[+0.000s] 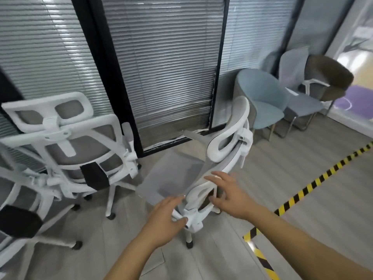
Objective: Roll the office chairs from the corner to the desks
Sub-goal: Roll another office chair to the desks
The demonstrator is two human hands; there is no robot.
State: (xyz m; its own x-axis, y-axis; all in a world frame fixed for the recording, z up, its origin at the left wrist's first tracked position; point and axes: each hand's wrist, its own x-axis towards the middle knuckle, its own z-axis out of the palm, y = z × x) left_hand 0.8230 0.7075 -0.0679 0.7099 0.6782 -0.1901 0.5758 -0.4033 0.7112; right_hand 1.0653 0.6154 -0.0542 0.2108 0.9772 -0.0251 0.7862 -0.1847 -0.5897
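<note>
A white-framed office chair (224,138) with grey mesh stands in the middle, seen from its side, its back toward me and its headrest leaning up to the right. My left hand (167,213) reaches to the lower frame of the chair's back, fingers spread and touching it. My right hand (228,193) is held over the back's upper edge, fingers straight and spread; whether it touches is unclear. A second white office chair (80,146) stands at the left by the blinds. A third chair (20,209) with a black armrest shows partly at the far left.
Glass walls with grey blinds (165,67) close off the corner behind the chairs. A blue tub chair (264,100), a grey chair (302,98) and a brown chair (329,77) stand at the back right. Yellow-black floor tape (302,193) runs across the grey wood floor on the right.
</note>
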